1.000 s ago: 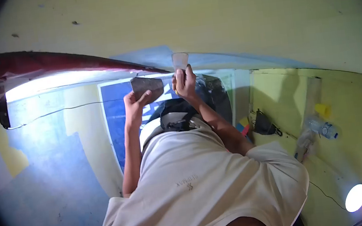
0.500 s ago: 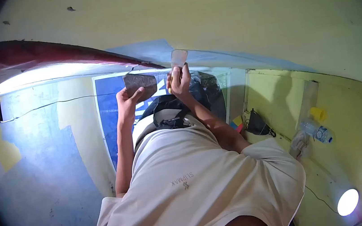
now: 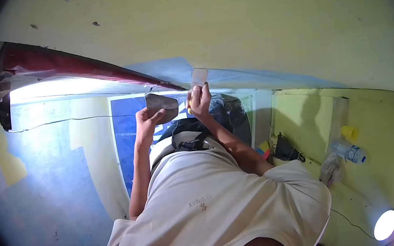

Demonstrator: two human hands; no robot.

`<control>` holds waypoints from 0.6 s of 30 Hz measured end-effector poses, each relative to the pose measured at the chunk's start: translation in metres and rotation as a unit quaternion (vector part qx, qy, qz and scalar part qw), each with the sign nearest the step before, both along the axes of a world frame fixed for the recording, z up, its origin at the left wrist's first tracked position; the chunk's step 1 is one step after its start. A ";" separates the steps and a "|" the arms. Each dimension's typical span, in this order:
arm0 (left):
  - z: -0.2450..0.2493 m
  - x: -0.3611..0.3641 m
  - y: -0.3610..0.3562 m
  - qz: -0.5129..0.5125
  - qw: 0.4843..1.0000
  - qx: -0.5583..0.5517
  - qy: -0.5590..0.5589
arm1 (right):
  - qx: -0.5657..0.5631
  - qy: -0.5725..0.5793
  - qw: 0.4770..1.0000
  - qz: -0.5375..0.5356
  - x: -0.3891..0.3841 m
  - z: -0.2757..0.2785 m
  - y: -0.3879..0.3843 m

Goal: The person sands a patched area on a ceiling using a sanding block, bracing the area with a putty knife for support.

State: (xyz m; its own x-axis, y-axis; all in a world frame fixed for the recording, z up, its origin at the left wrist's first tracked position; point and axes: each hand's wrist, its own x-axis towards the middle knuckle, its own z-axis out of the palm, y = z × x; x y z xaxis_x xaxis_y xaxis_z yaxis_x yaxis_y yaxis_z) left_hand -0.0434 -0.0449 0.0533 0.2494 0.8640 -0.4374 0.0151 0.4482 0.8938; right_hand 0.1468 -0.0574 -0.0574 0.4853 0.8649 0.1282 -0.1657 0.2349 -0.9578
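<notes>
My left hand grips a dark grey, roughly four-sided plate, with the thumb lying over its face. Just to the right of the plate, my right hand is closed around a small scraper-like tool. Its pale flat blade points up past the fingers, and a bit of yellow handle shows beside them. Blade and plate are apart. Behind the blade is a light blue patch on the yellowish surface.
A dark red strip slopes down from upper left. A thin cable runs at left. To the right are a black mask-like item, a yellow cup, a plastic bottle and a bright round lamp.
The whole view has shifted, so the hands and surroundings appear slightly lower and to the right. Both hands keep the same holds.
</notes>
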 end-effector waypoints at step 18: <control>0.000 -0.003 -0.001 0.000 1.000 -0.008 0.005 | 0.020 0.012 1.000 0.020 0.007 0.004 0.006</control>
State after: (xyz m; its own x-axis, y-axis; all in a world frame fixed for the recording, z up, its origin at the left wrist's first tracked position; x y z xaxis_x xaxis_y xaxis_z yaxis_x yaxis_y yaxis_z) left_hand -0.0462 -0.0464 0.0533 0.2458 0.8569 -0.4532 0.0238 0.4620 0.8865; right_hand 0.1533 -0.0510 -0.0531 0.4545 0.8778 0.1511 -0.1980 0.2649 -0.9437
